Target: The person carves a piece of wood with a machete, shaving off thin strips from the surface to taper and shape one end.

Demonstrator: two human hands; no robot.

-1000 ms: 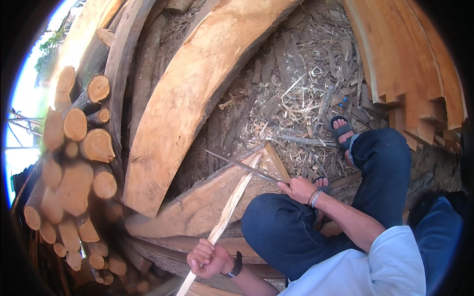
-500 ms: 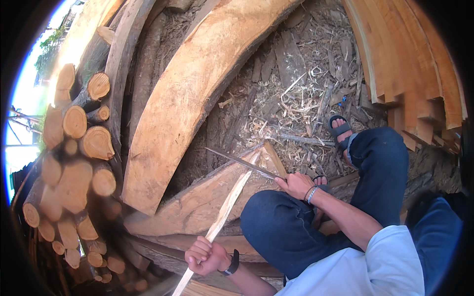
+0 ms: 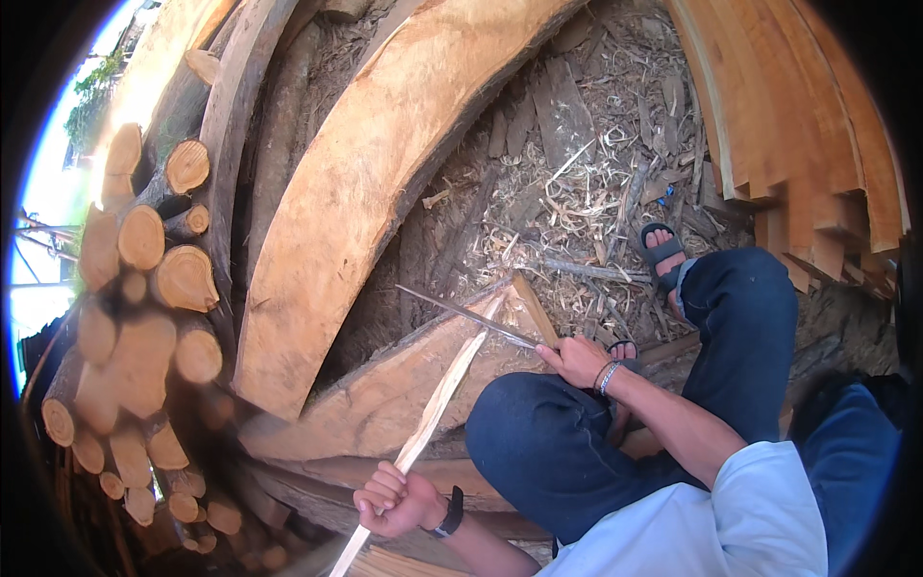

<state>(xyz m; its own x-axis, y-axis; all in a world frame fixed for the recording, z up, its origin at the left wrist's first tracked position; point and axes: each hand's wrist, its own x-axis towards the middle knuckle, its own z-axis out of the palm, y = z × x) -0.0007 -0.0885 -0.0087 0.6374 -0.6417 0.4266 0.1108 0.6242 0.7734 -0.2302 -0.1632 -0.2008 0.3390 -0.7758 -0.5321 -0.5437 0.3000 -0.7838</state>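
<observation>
My left hand is closed around the lower part of a long, pale, roughly split wooden stick. The stick slants up and to the right, its far end over a slab of wood with bark along its edge. In my right hand, wrapped fingers grip a machete-like blade, whose handle is hidden inside the fist. The blade points up and left, crossing the stick near its far end. Whether its edge bites into the wood, I cannot tell.
A large curved slab lies beyond, with stacked cut logs at the left. Sawn boards are piled at the far right. Shavings and bark cover the ground near my sandalled foot. Another person's dark-clothed leg appears at the right.
My left hand has shifted slightly left and down with the stick. The blade and my right hand have barely moved, still crossing the stick near its far end.
</observation>
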